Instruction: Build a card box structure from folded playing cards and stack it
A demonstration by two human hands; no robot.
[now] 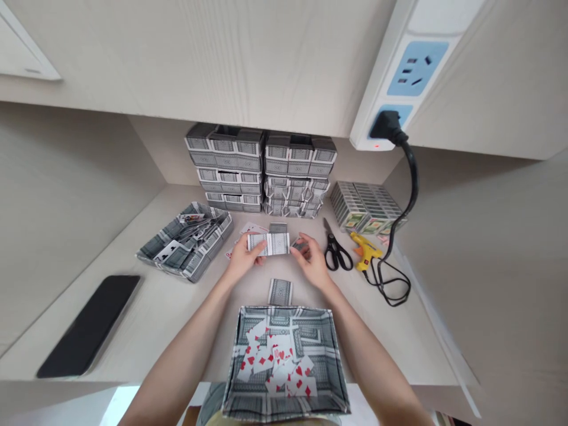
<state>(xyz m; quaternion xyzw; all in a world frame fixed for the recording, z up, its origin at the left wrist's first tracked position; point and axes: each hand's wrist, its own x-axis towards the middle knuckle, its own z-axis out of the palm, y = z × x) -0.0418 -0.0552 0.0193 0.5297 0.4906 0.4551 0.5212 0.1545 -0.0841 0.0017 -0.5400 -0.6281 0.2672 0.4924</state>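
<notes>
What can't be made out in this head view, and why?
All in the head view:
Cards in the left hand: undersides face away from the camera.
Small card in the right hand: partly covered by that hand.
Stacked boxes: insides mostly hidden by their own walls.
Card packs: print too small to read.
Power strip: cut off by the top edge.
</notes>
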